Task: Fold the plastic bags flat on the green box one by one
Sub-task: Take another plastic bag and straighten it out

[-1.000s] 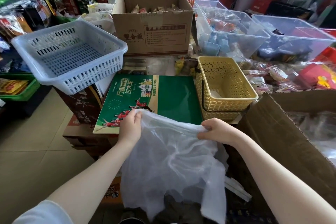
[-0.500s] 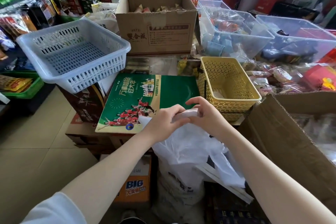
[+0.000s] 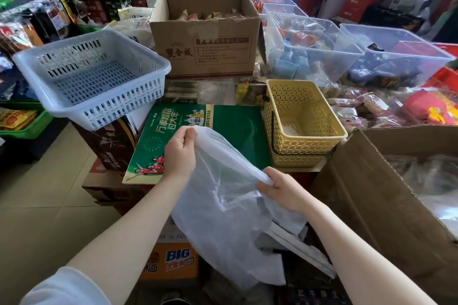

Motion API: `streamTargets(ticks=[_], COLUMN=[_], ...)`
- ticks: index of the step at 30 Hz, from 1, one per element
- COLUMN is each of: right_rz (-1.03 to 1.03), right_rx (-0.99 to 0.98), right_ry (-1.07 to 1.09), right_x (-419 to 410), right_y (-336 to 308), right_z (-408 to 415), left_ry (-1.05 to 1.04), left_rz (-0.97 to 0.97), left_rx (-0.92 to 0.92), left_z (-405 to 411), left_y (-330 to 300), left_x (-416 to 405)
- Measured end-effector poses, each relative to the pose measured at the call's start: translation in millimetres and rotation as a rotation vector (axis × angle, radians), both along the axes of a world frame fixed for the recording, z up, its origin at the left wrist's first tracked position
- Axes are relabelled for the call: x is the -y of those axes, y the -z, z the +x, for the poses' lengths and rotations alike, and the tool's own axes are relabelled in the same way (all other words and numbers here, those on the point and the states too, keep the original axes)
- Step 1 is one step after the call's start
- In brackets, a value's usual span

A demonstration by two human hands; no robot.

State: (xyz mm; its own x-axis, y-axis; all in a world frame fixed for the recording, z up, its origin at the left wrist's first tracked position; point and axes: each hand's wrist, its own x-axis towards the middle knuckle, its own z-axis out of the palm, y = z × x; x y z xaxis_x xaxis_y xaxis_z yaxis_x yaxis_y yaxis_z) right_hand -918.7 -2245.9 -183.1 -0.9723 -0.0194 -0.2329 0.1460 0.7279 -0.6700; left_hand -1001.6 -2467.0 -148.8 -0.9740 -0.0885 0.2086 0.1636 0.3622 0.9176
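Plastic bag [image 3: 223, 200], thin and white, hanging stretched between two grips above the near edge of the green box [image 3: 233, 131]. Left hand [image 3: 179, 153] pinching one top corner of it over the printed lid; right hand [image 3: 285, 190] clutching a bunched edge lower down and nearer the body, off the box's near right corner. Drooping loosely below both grips, covering the orange carton [image 3: 171, 262] in part and some white sheets [image 3: 304, 250] lower right.

Crowding the green box on all sides: grey slotted basket [image 3: 91, 77] sitting tilted on a dark carton at its left, overhanging the far left corner; yellow lattice basket [image 3: 302, 124] standing just beside its right edge; brown cardboard box [image 3: 205, 34] with wrapped goods standing behind. Clear plastic tubs [image 3: 314, 49] sitting further right, and a large open carton [image 3: 386, 195] flanking the right arm. Nothing lying on the green lid itself.

Compared with half a second ago: grips no longer meeting together at the box's near edge, now spreading apart, left moving up and away over the lid, right dropping back, bag opening out wider between them.
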Motion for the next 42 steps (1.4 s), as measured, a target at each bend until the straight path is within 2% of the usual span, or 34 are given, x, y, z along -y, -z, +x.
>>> streamTargets(ticks=[2,4,7,10,13,15,18,21,25,28,35,37,39,42], right_rz=[0.111,0.029,-0.188,-0.192,-0.138,-0.201,-0.302,-0.309,-0.370,-0.417,-0.462,-0.473,-0.468,-0.524], right_rx=[0.065,0.053,-0.207,-0.455,-0.521,-0.537,-0.583,-0.577,-0.516,-0.468,-0.341,-0.278,-0.241,-0.264], right_ry=[-0.028,-0.041,0.000,0.036,0.119,0.196,0.158,0.115,0.271,0.369,0.399,0.347,0.271,0.256], right_x=[-1,5,26,48,61,65,68,65,55,48,50,51,54,64], right_y=[8,2,-25,-51,-61,-64,-68,-70,-69,-64,-57,-60,-64,-67], right_z=[2,2,-4,-11,-16,-15,-15,-17,-22,-24,-20,-20,-20,-22], left_ry=[0.050,0.174,0.309,0.358,0.372,0.395,0.478,0.529,0.529,0.528,0.473,0.548,0.622,0.582], left_rz=[0.021,0.018,-0.002,-0.009,0.005,0.036,0.033,-0.043,-0.279,-0.383,-0.609,-0.550,-0.406,-0.213], left_rx=[0.042,0.055,0.052,0.027,0.019,0.016,0.015,-0.010,-0.082,-0.082,0.044,0.045,-0.012,-0.100], left_z=[3,9,19,27,31,33,36,33,29,27,20,22,27,29], left_y=[1,2,0,-4,-11,-16,-18,-11,2,11,21,17,7,-10], left_x=[2,1,-4,-11,-14,-15,-13,-8,3,11,24,23,14,-4])
